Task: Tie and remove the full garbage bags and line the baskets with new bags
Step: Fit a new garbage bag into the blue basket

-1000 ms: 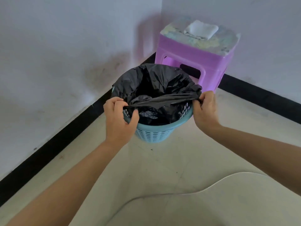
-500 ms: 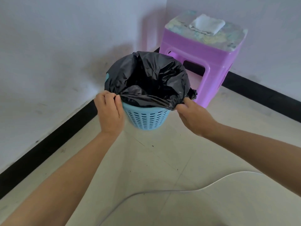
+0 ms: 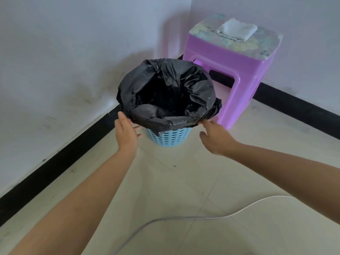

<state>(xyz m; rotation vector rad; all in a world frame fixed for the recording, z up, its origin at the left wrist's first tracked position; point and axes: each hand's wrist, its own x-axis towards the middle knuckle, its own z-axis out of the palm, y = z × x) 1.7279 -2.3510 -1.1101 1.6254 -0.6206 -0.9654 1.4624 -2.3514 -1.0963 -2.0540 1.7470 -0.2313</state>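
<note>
There — black bag [image 3: 166, 80] over blue basket [image 3: 170, 138]; left hand [image 3: 127, 134] at eight o'clock, right hand [image 3: 216, 138] at four, both loose-fingered, gripping nothing.

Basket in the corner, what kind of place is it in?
Probably a plain room in a home. The basket, lined with a black bag, sits where two white walls meet, on a tiled floor, beside a purple plastic stool with a folded cloth on top.
</note>
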